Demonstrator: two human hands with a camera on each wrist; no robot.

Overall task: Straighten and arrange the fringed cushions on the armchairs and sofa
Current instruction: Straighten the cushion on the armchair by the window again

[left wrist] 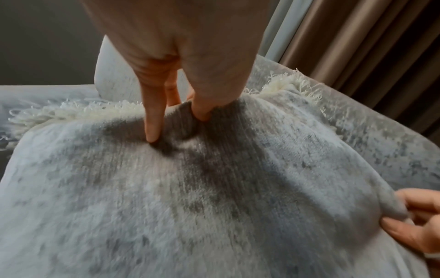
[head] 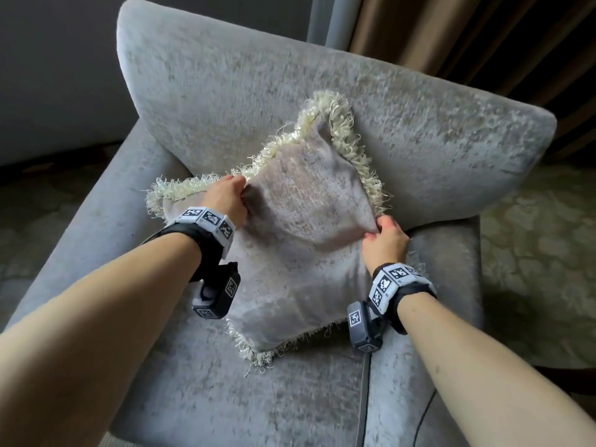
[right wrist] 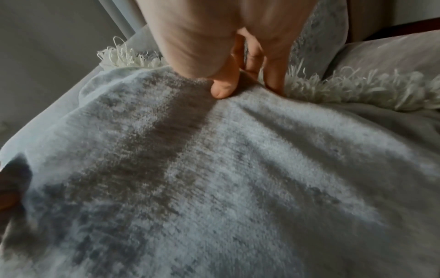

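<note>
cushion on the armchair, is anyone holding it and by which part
Yes: the left hand pinches the fringed cushion at its upper left edge, the right hand at its right edge.

Both arms stretched out, left hand [head: 227,196] pinching the cushion [head: 300,240] at its far-left edge, right hand [head: 385,238] pinching its right edge.
</note>
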